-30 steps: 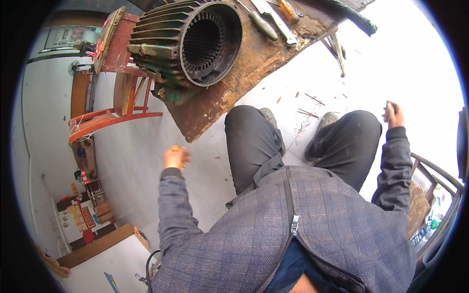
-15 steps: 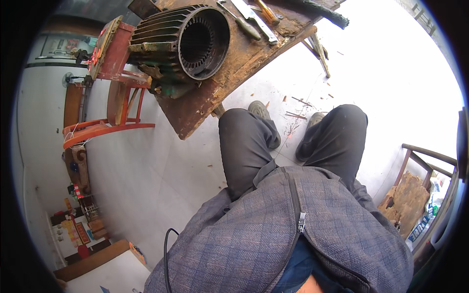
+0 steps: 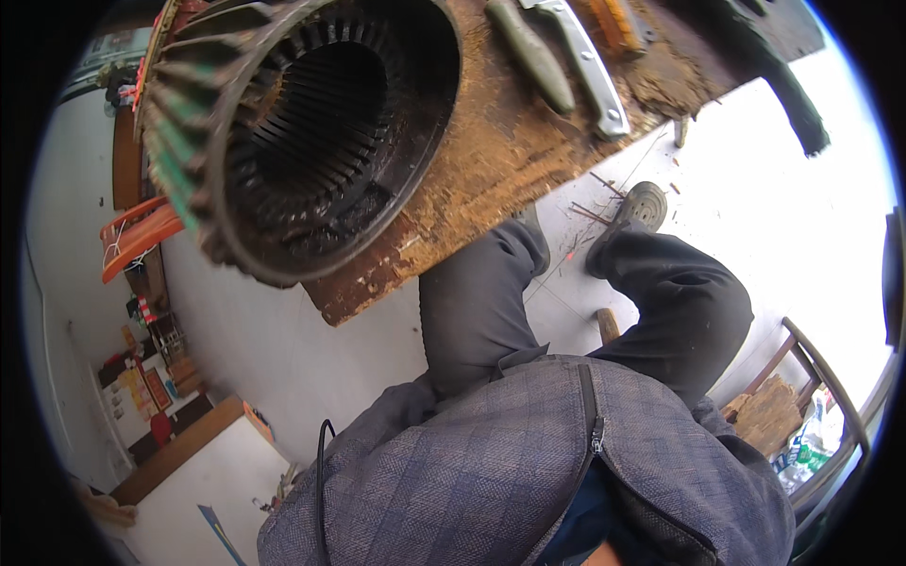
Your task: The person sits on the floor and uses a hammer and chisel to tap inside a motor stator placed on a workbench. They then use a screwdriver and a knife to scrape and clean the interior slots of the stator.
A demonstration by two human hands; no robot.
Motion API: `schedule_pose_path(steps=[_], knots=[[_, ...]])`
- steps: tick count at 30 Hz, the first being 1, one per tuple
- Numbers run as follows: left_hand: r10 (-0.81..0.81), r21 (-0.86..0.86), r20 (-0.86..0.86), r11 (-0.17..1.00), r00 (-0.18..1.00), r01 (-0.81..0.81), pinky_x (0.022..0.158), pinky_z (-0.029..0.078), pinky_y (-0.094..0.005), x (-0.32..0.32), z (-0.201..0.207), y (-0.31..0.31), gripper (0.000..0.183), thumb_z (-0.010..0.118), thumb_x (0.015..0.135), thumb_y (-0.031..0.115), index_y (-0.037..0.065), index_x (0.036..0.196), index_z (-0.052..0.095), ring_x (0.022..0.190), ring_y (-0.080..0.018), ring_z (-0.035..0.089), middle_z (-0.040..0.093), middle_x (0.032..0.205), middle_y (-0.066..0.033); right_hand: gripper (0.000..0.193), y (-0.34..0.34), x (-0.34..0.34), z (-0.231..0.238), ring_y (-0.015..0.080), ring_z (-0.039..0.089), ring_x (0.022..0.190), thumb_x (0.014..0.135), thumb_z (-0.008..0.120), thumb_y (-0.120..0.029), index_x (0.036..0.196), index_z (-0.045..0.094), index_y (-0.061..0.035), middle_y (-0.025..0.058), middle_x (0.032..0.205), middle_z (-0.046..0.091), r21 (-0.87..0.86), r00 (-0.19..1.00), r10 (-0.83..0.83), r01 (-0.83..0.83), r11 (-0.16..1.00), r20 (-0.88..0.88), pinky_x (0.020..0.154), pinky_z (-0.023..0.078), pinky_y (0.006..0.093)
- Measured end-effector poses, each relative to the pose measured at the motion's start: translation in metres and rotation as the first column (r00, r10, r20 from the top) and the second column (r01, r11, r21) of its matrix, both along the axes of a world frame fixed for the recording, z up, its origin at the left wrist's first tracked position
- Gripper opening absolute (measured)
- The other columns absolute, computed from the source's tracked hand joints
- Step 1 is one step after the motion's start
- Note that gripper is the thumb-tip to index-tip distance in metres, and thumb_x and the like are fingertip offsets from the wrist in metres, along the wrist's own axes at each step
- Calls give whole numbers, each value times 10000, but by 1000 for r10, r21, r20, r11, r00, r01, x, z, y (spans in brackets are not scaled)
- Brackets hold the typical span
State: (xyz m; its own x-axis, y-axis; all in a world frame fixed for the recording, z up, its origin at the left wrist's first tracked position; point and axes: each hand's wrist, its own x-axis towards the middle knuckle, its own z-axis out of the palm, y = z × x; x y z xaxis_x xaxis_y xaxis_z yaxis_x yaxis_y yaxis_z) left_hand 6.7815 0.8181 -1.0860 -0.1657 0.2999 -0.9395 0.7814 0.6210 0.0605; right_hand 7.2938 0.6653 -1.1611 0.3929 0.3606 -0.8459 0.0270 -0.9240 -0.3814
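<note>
Neither of my hands shows; both sleeves run down beside my grey plaid jacket, and what the hands hold or touch is hidden. In front of me a finned motor housing (image 3: 222, 170) lies on its side on a worn wooden workbench (image 3: 500, 174). Its round opening faces me, with a slotted dark core (image 3: 330, 113) inside. Right of it on the bench are a tool with a dull green handle (image 3: 533, 58), a silver metal bar-like tool or handle (image 3: 587, 71) and an orange-brown wooden handle (image 3: 617, 26). A dark, rough-ended rod (image 3: 779, 80) sticks out past the bench edge.
My legs (image 3: 675, 302) reach under the bench edge. Thin sticks (image 3: 592, 213) and scraps lie on the floor. An orange-red wooden chair part (image 3: 142, 236) stands left. At right is a metal frame (image 3: 830, 377) beside a broken board (image 3: 769, 415). A white-topped table (image 3: 198, 500) stands lower left.
The bench and motor housing appear much closer and larger, as my view has moved toward them. My right knee has swung outward. Both hands stay out of sight.
</note>
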Motion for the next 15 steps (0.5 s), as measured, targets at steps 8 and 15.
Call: schedule_pose_path(steps=[8,15], knots=[[15,0,-19,1000,1000,-15,842,563,-447,40,14,31,421,728,947,374,56,1218,672,1044,-388,747,756,1207,-250,539,24,17,10,303,732,789,1061,635,-427,1454,563,-64,186,1016,748,-87,997,-13,7,996,-71,627,576,462],[-95,110,-5,989,995,95,912,564,-455,38,-16,35,445,738,936,396,52,1211,674,1104,-402,734,750,1216,-263,557,12,39,4,327,745,817,1061,640,-432,1479,543,-77,196,1048,751,-31,996,-25,23,999,-81,643,586,487]])
